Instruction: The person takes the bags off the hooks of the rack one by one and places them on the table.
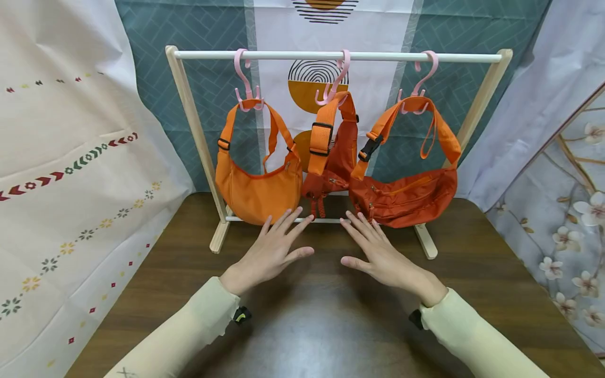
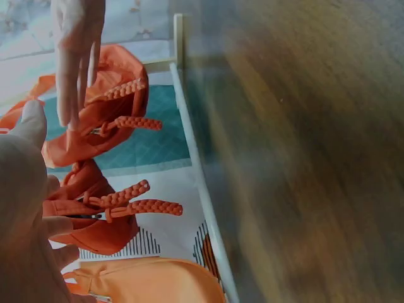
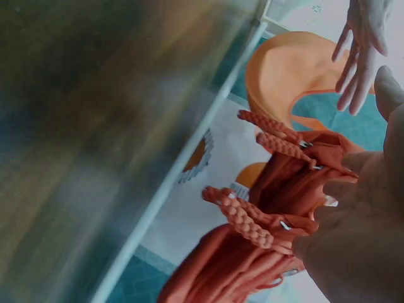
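Three bags hang by their straps from pink hooks on a small rack. The left one is a light orange shoulder bag [image 1: 260,194]; a red-orange bag [image 1: 337,163] hangs in the middle, and a wider red-orange bag [image 1: 406,199] at the right. My left hand [image 1: 269,257] is held out in front of the light orange bag, fingers straight and spread. Facing it, my right hand [image 1: 385,257] stretches its fingers before the right bag. Neither hand holds anything. Braided zipper pulls [image 2: 145,208] on the middle bag show in the left wrist view.
The rack has a white top bar [image 1: 293,54], wooden side posts [image 1: 196,131] and a thin lower bar. It stands at the back of a brown wooden table [image 1: 302,336]. Patterned curtains [image 1: 71,157] surround it. Each pink hook [image 1: 243,79] carries one strap.
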The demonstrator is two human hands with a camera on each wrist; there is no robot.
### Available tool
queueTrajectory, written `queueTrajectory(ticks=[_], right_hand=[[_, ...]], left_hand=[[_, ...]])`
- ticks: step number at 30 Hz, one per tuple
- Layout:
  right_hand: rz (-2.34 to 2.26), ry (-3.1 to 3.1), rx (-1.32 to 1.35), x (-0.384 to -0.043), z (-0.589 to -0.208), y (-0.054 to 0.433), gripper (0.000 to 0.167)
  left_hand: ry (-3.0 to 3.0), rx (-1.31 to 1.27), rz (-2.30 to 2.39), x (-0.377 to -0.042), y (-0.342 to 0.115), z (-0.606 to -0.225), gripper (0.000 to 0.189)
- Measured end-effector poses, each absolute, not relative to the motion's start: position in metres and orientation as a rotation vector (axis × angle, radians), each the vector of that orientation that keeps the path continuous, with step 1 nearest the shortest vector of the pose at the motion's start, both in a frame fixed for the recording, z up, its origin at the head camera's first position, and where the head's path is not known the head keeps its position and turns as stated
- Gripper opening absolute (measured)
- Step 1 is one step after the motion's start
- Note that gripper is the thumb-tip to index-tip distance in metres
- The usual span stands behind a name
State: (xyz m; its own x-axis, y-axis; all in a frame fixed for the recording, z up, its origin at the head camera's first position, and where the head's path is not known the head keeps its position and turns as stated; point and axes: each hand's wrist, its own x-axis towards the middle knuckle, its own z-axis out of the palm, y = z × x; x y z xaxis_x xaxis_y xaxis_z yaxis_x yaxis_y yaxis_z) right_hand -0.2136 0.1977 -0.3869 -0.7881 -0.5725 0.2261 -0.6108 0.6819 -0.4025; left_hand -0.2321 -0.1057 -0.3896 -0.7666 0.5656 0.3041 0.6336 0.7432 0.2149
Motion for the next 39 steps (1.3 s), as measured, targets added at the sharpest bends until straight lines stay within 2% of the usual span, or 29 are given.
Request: queueTrajectory(ticks=[32, 39], right_hand=[[0.979, -2.75, 1.049, -0.236, -0.318, 0.184, 0.083], [1.014, -2.745, 1.04, -0.241, -0.307, 0.18, 0.083]], left_hand=[[-2.533, -0.956, -0.541, -0.267, -0.117, -0.342, 0.073], [-2.457, -0.926, -0.57, -0.276, -0.123, -0.329, 0.081]])
